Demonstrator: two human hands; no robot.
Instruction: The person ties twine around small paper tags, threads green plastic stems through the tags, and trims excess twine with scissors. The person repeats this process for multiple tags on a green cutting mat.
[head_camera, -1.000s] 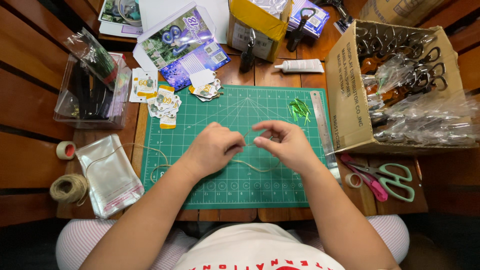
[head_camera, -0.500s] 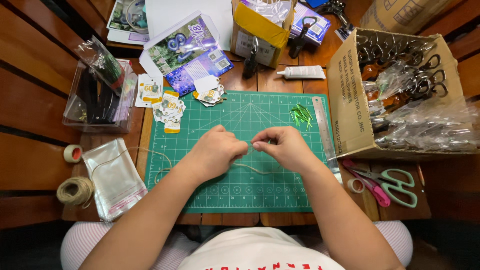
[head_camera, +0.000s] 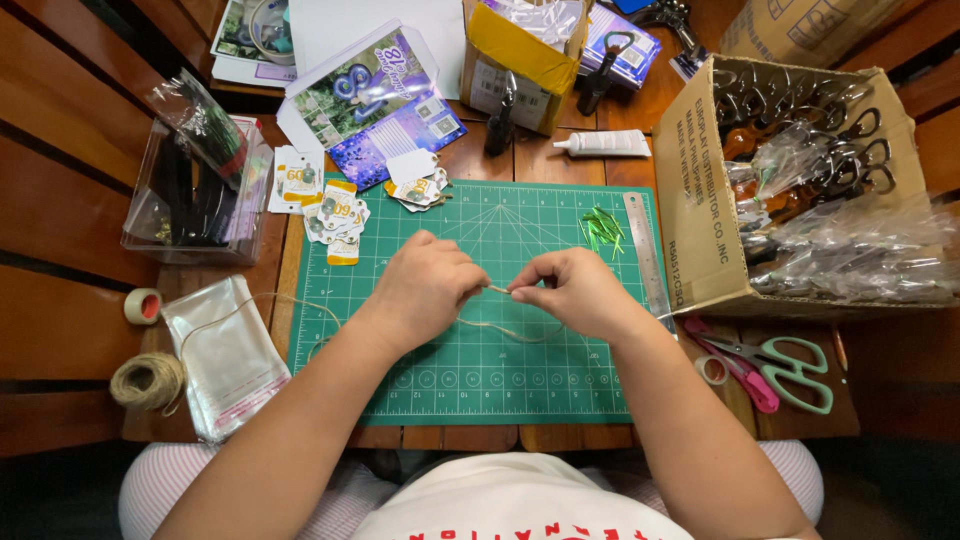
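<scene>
My left hand (head_camera: 428, 287) and my right hand (head_camera: 572, 292) are close together over the green cutting mat (head_camera: 480, 370). Both pinch a thin piece of beige twine (head_camera: 497, 290) between their fingertips. A slack loop of the twine (head_camera: 505, 331) hangs under the hands onto the mat. The twine runs left off the mat toward a spool of twine (head_camera: 147, 381) at the table's left front.
Small printed tags (head_camera: 338, 215) and green pieces (head_camera: 602, 228) lie at the mat's far edge, beside a metal ruler (head_camera: 646, 255). A cardboard box of bagged clips (head_camera: 800, 170) stands right, scissors (head_camera: 778, 362) in front. Clear bags (head_camera: 225, 350), tape roll (head_camera: 143, 306), plastic bin (head_camera: 195, 190) left.
My hands have stayed over the mat's middle, and the fingertips have shifted slightly on the twine. The view has tilted a little.
</scene>
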